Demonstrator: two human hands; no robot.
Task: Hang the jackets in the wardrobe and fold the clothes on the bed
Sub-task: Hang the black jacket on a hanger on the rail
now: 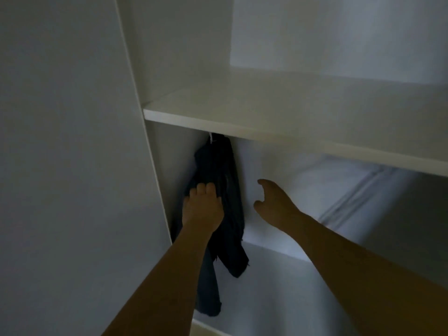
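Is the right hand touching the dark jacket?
Apart. The head view shows white wardrobe wall between the right hand and the dark jacket.

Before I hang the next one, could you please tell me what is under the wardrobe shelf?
A dark jacket hangs under the shelf, at the left. The left hand touches it; the shelf hides the rail.
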